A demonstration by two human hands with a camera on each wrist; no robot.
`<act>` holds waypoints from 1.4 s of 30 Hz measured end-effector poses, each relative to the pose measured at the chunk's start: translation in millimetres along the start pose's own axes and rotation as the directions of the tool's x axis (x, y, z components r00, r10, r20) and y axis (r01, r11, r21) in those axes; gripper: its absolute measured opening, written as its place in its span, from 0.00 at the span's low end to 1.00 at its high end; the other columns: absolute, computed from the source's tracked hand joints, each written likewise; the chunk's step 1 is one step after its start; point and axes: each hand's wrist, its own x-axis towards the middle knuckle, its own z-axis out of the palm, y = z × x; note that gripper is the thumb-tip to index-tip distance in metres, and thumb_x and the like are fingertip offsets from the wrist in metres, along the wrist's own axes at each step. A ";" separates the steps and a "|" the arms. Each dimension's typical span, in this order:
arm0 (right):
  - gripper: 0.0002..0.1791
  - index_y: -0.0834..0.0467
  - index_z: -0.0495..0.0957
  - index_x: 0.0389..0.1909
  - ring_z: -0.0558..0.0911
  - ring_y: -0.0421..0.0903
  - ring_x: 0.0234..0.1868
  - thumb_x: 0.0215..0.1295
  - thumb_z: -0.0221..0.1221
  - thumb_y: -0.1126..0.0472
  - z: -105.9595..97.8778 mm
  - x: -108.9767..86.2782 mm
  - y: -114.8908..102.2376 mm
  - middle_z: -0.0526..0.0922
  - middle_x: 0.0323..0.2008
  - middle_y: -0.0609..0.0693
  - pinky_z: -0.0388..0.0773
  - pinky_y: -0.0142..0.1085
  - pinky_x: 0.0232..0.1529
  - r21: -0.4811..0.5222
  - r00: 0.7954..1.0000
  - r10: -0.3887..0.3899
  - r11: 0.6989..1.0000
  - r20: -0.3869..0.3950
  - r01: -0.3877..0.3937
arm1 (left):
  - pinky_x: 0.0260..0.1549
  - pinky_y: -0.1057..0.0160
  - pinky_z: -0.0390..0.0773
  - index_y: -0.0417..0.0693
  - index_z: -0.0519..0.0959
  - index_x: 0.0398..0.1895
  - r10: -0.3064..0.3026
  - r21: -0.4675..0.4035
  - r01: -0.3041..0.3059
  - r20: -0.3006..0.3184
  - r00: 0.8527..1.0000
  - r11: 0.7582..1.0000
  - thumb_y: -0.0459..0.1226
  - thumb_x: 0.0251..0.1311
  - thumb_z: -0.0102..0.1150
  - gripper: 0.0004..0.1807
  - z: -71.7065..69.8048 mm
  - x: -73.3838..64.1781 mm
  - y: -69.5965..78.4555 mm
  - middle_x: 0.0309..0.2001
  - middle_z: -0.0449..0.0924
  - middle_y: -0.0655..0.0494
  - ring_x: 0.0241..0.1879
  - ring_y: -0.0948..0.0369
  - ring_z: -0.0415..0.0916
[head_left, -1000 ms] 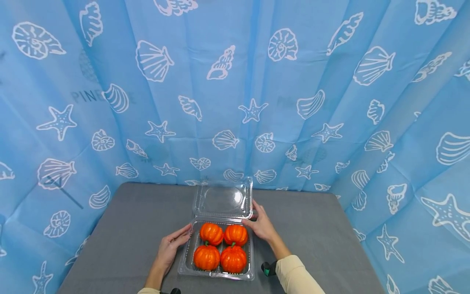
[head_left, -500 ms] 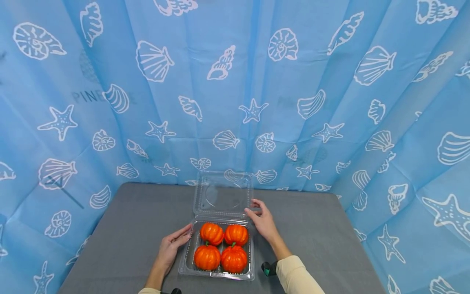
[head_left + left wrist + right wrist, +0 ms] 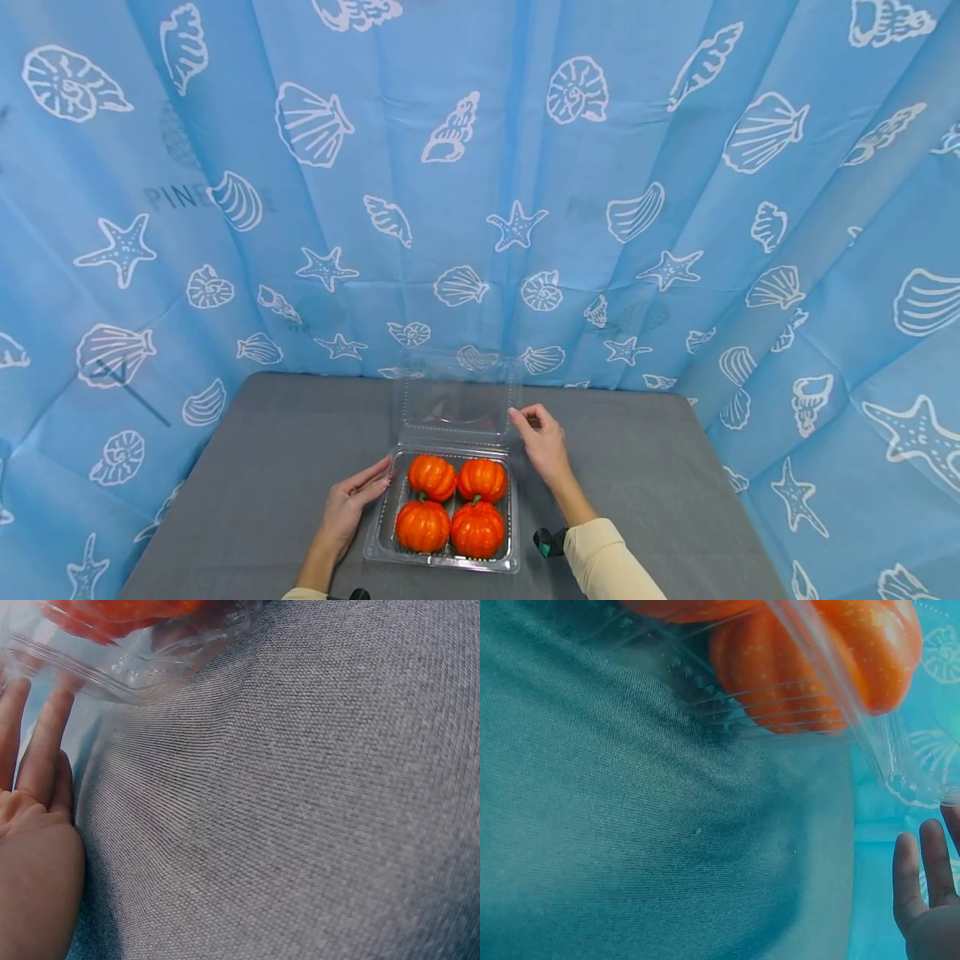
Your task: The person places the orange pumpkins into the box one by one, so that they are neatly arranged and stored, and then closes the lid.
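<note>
A clear plastic clamshell container (image 3: 442,563) stands on the table, holding several small orange pumpkins (image 3: 423,526) in two rows. Its hinged transparent lid (image 3: 457,404) is raised at the back and hard to see against the curtain. My left hand (image 3: 347,510) rests along the container's left side; in the left wrist view its extended fingers (image 3: 46,742) touch the rim. At the lid's right edge, my right hand (image 3: 543,442) pinches the plastic between thumb and index finger. Other fingers of that hand (image 3: 906,877) are spread apart in the right wrist view.
A grey cloth covers the table (image 3: 637,467) around the container. Behind it and along both sides hangs a blue curtain (image 3: 480,183) with white shell and starfish prints. Dark straps with a small device (image 3: 550,543) sit at the wrists.
The lid has swung up from leaning back to a steeper tilt. My right hand has moved slightly up and right with its edge. My left hand and the pumpkins have stayed put.
</note>
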 end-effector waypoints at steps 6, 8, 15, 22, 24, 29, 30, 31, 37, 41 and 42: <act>0.15 0.50 0.82 0.31 0.81 0.42 0.39 0.68 0.65 0.43 -1.5 -1.6 -1.9 0.87 0.35 0.48 0.75 0.32 0.40 -0.010 1.000 -0.023 1.000 -0.020 0.022 | 0.52 0.79 0.77 0.36 0.78 0.64 -0.012 0.009 0.012 -0.007 1.000 1.000 0.33 0.63 0.67 0.25 0.7 0.0 0.8 0.62 0.80 0.43 0.51 0.72 0.85; 0.15 0.50 0.82 0.31 0.80 0.41 0.38 0.68 0.65 0.43 -1.8 -1.9 -2.4 0.87 0.35 0.48 0.75 0.32 0.39 -0.017 0.999 -0.025 1.000 -0.024 0.024 | 0.51 0.79 0.77 0.36 0.78 0.64 -0.011 0.009 0.011 -0.013 1.000 1.000 0.34 0.62 0.67 0.26 1.1 0.2 0.8 0.62 0.81 0.44 0.51 0.72 0.85; 0.13 0.50 0.84 0.31 0.80 0.38 0.38 0.67 0.66 0.45 -8.0 -6.4 -5.2 0.88 0.37 0.47 0.77 0.30 0.40 -0.014 0.999 -0.046 0.999 0.001 0.046 | 0.51 0.78 0.78 0.34 0.78 0.64 0.006 0.004 -0.006 -0.010 1.000 1.000 0.33 0.63 0.67 0.26 1.9 0.8 -0.9 0.60 0.82 0.43 0.51 0.70 0.85; 0.06 0.47 0.87 0.31 0.83 0.37 0.38 0.64 0.69 0.51 -18.2 -11.9 -4.1 0.90 0.43 0.47 0.80 0.27 0.41 -0.026 0.989 -0.136 0.990 0.058 0.137 | 0.52 0.78 0.78 0.37 0.79 0.64 -0.026 -0.008 0.025 -0.015 1.000 1.000 0.33 0.62 0.67 0.25 0.4 0.9 -1.7 0.61 0.81 0.44 0.52 0.69 0.85; 0.05 0.46 0.86 0.30 0.83 0.37 0.38 0.63 0.70 0.52 -20.8 -14.3 -3.3 0.91 0.42 0.46 0.80 0.27 0.41 -0.046 0.986 -0.150 0.987 0.071 0.153 | 0.52 0.78 0.78 0.39 0.79 0.64 -0.036 -0.003 0.036 -0.018 0.999 0.999 0.33 0.62 0.68 0.25 0.0 0.3 -1.6 0.61 0.81 0.46 0.52 0.70 0.85; 0.08 0.45 0.83 0.25 0.83 0.36 0.37 0.62 0.71 0.53 -26.6 -21.8 -1.9 0.90 0.40 0.44 0.81 0.28 0.41 -0.086 0.980 -0.173 0.980 0.099 0.181 | 0.51 0.79 0.77 0.37 0.78 0.64 -0.036 0.011 0.036 -0.020 0.999 0.999 0.35 0.63 0.68 0.26 -0.3 -1.7 -2.8 0.61 0.82 0.47 0.51 0.72 0.85; 0.08 0.45 0.83 0.25 0.83 0.36 0.37 0.61 0.71 0.54 -27.6 -23.1 -1.6 0.90 0.39 0.44 0.82 0.29 0.41 -0.085 0.978 -0.176 0.979 0.108 0.185 | 0.51 0.80 0.77 0.36 0.78 0.64 -0.028 0.012 0.028 -0.020 0.999 1.000 0.35 0.63 0.68 0.27 -0.2 -2.0 -3.0 0.61 0.82 0.46 0.51 0.72 0.85; 0.08 0.45 0.83 0.26 0.83 0.36 0.37 0.61 0.72 0.54 -28.6 -24.2 -1.2 0.89 0.38 0.44 0.82 0.29 0.41 -0.082 0.976 -0.181 0.978 0.117 0.191 | 0.51 0.80 0.77 0.35 0.78 0.64 -0.020 0.011 0.020 -0.019 1.000 1.000 0.35 0.63 0.68 0.27 -0.1 -2.1 -3.4 0.61 0.82 0.46 0.51 0.72 0.85; 0.05 0.44 0.86 0.29 0.83 0.39 0.41 0.60 0.72 0.57 -35.5 -31.4 1.9 0.89 0.42 0.46 0.83 0.32 0.42 -0.069 0.965 -0.204 0.974 0.163 0.218 | 0.51 0.79 0.78 0.33 0.77 0.64 0.001 0.010 -0.001 -0.022 1.000 1.000 0.35 0.63 0.68 0.27 1.1 0.2 -4.0 0.61 0.81 0.44 0.51 0.72 0.85; 0.05 0.43 0.86 0.30 0.84 0.40 0.43 0.60 0.72 0.57 -39.2 -38.2 4.7 0.90 0.47 0.48 0.83 0.32 0.42 -0.068 0.959 -0.214 0.971 0.185 0.229 | 0.51 0.77 0.79 0.36 0.78 0.64 -0.031 -0.011 0.031 -0.019 0.999 0.999 0.35 0.63 0.68 0.26 1.2 2.1 -2.5 0.62 0.81 0.44 0.51 0.70 0.85; 0.05 0.44 0.86 0.31 0.84 0.41 0.43 0.59 0.73 0.57 -39.6 -39.9 5.5 0.90 0.48 0.48 0.83 0.31 0.42 -0.065 0.956 -0.224 0.969 0.189 0.240 | 0.51 0.77 0.79 0.37 0.79 0.64 -0.039 -0.015 0.038 -0.017 0.999 0.999 0.35 0.63 0.68 0.26 1.1 2.4 -2.1 0.63 0.80 0.45 0.52 0.69 0.86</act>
